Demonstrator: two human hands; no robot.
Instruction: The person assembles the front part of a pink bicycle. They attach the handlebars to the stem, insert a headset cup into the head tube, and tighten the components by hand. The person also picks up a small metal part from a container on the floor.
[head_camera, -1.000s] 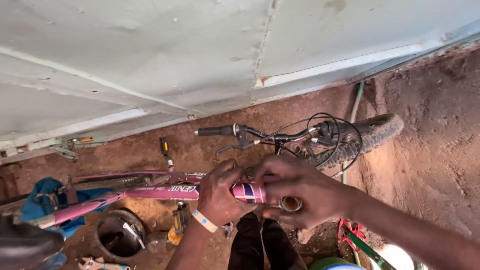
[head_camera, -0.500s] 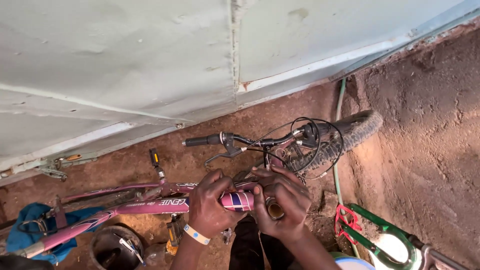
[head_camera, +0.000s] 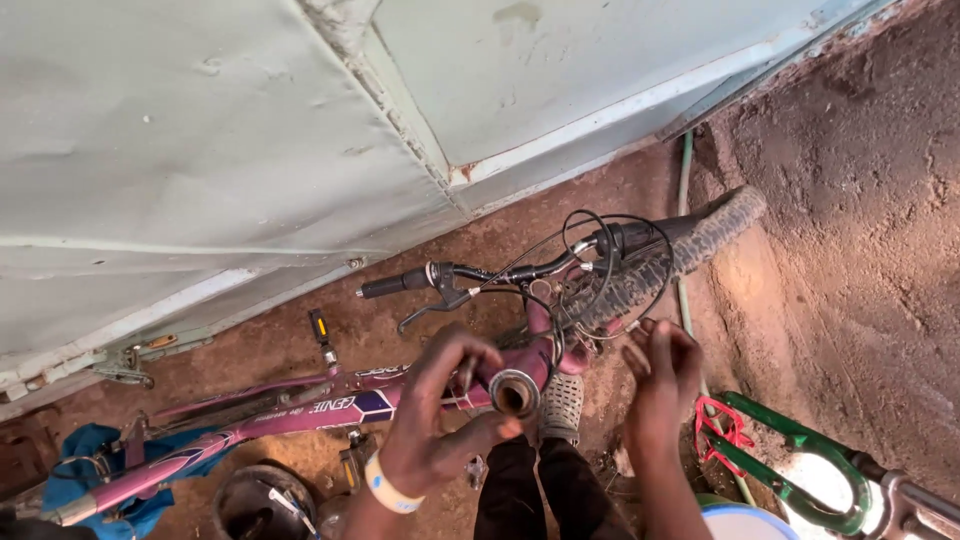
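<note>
A pink bicycle frame (head_camera: 300, 410) lies on its side on the dirt. My left hand (head_camera: 435, 415), with a pale wristband, grips the frame just behind an open metal tube end (head_camera: 515, 392) that faces up at me. My right hand (head_camera: 662, 375) hovers a little to the right of that tube end, off the frame, fingers curled together; what they pinch, if anything, is hidden. Beyond the hands lie the black handlebar (head_camera: 500, 272) with its brake lever and loops of cable, and the knobbly front tyre (head_camera: 705, 238).
A pale green metal wall (head_camera: 300, 150) runs along the far side. A pedal (head_camera: 320, 328) sticks up by the frame. A blue cloth (head_camera: 90, 470) and a round dark tin (head_camera: 255, 500) sit lower left. A green metal frame (head_camera: 790, 475), red cord (head_camera: 715, 430) and white bucket rim (head_camera: 745, 520) are lower right.
My right hand has come off the tube end and moved right, leaving the open end bare. My left hand stays on the frame. The view has shifted left of the bicycle.
</note>
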